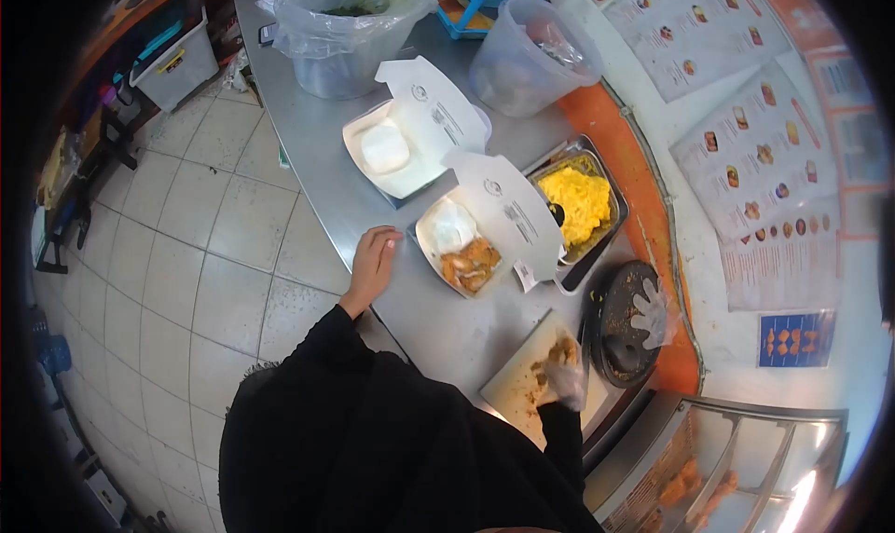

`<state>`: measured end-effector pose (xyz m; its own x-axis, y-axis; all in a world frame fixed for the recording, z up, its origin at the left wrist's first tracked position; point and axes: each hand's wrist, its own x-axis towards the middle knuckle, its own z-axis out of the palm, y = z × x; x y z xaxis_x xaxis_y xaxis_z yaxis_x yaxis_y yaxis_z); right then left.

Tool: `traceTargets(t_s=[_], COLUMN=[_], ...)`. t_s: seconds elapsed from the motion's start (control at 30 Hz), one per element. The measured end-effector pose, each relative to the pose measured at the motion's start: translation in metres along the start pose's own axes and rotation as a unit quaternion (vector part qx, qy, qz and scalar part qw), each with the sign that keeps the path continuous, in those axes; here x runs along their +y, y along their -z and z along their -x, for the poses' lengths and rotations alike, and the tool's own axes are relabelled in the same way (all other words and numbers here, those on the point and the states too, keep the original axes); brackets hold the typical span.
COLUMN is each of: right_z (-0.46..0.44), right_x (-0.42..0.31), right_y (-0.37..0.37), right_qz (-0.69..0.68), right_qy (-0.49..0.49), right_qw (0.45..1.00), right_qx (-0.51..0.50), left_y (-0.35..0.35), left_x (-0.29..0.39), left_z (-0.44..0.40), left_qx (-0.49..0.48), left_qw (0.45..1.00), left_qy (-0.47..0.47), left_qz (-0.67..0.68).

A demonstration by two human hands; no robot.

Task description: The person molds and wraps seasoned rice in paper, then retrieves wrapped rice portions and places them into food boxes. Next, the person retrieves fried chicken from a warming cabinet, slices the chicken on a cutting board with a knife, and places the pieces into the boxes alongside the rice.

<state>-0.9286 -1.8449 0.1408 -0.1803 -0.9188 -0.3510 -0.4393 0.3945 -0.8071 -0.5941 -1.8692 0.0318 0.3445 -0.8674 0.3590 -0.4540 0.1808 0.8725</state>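
My left hand [371, 270] lies bare on the edge of the steel counter, fingers stretched out and holding nothing. Just beyond it stands an open paper food box [421, 244] with white rice [450, 225] and pieces of fried chicken [472, 265]. A second open box [359, 165] behind it holds a mound of rice [384, 148]. My right hand [563, 385], in a clear plastic glove, is over the cutting board [511, 389], at the cut brown chicken pieces [557, 354]. Blur hides its fingers, so I cannot tell whether they grip a piece.
A metal tray of yellow scrambled egg [580, 202] sits behind the boxes. To the right is a dark stone mortar [620, 295] with a clear glove [650, 314] on it. Plastic tubs [340, 67] stand at the back; a glass display case [736, 458] is at lower right.
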Motion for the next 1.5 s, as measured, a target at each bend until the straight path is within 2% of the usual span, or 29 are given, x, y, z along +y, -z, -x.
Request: traceTargets(t_s=[0.07, 0.23, 0.3, 0.37, 0.47, 0.63, 0.67, 0.73, 0.87, 0.9, 0.93, 0.97, 1.03, 1.1, 1.17, 1.23, 1.3, 1.33, 1.37, 1.4, 1.47, 1.5], right_z=[-0.018, -0.092, -0.114, -0.131, -0.138, -0.086, -0.083, -0.08, -0.057, -0.052, -0.046, -0.035, -0.011, -0.008, -0.012, -0.009, 0.002, 0.0, -0.014, -0.039, -0.031, -0.041], right_x=[-0.043, -0.113, -0.128, -0.137, -0.149, -0.191, -0.181, -0.16, -0.14, -0.132, -0.125, -0.126, -0.133, -0.115, -0.091, -0.08, -0.081, -0.081, -0.06, -0.025, -0.03, -0.024], right_y=[-0.032, -0.166, -0.222, -0.263, -0.284, -0.248, -0.239, -0.219, -0.172, -0.16, -0.152, -0.147, -0.136, -0.127, -0.113, -0.097, -0.078, -0.072, -0.072, -0.077, -0.072, -0.073], right_qz=[-0.092, -0.164, -0.19, -0.222, -0.269, -0.388, -0.398, -0.235, -0.268, -0.328, -0.386, -0.392, -0.502, -0.499, -0.439, -0.434, -0.545, -0.544, -0.547, -0.519, -0.508, -0.512], right_qy=[-0.041, -0.051, -0.058, -0.069, -0.066, -0.03, -0.029, 0.157, 0.196, 0.194, 0.192, 0.197, 0.159, 0.175, 0.168, 0.2, 0.181, 0.202, 0.202, 0.248, 0.316, 0.318], right_qw=[0.992, 0.949, 0.934, 0.924, 0.918, 0.895, 0.894, 0.935, 0.924, 0.903, 0.878, 0.876, 0.84, 0.844, 0.882, 0.878, 0.818, 0.812, 0.81, 0.81, 0.796, 0.792], right_qx=[-0.079, -0.263, -0.297, -0.304, -0.284, -0.219, -0.203, -0.214, -0.189, -0.199, -0.21, -0.201, -0.13, -0.092, -0.032, 0.008, 0.021, 0.064, 0.065, 0.117, 0.096, 0.094], left_y=[0.007, 0.006, 0.006, 0.008, 0.009, 0.007, 0.007, 0.008, 0.006, 0.007, 0.006, 0.005, -0.004, -0.015, -0.039, -0.053, -0.06, -0.063, -0.064, -0.068, -0.074, -0.074], left_x=[-0.011, -0.023, -0.021, -0.02, -0.02, -0.02, -0.023, -0.024, -0.019, -0.008, 0.005, 0.022, 0.066, 0.112, 0.114, 0.122, 0.137, 0.145, 0.144, 0.139, 0.132, 0.128], left_z=[-0.011, -0.012, -0.012, -0.013, -0.012, -0.012, -0.011, -0.011, -0.014, -0.018, -0.02, -0.022, -0.025, -0.027, -0.007, 0.006, 0.016, 0.026, 0.032, 0.038, 0.038, 0.033], left_qx=[0.026, 0.033, 0.02, 0.044, 0.039, 0.019, 0.026, 0.028, 0.029, 0.019, -0.041, -0.101, -0.231, -0.357, -0.399, -0.44, -0.485, -0.495, -0.497, -0.481, -0.463, -0.459], left_qw=[0.999, 0.999, 1.0, 0.996, 0.996, 0.996, 0.996, 0.995, 0.993, 0.993, 0.987, 0.971, 0.93, 0.89, 0.866, 0.84, 0.771, 0.747, 0.746, 0.765, 0.783, 0.793], left_qy=[0.026, 0.023, 0.018, 0.053, 0.059, 0.06, 0.062, 0.068, 0.053, 0.043, -0.024, -0.09, -0.245, -0.261, -0.285, -0.308, -0.375, -0.394, -0.394, -0.382, -0.373, -0.375], left_qz=[0.007, 0.007, 0.007, 0.05, 0.053, 0.061, 0.065, 0.069, 0.104, 0.106, 0.152, 0.197, 0.149, 0.116, 0.096, 0.077, 0.172, 0.204, 0.202, 0.196, 0.184, 0.137])
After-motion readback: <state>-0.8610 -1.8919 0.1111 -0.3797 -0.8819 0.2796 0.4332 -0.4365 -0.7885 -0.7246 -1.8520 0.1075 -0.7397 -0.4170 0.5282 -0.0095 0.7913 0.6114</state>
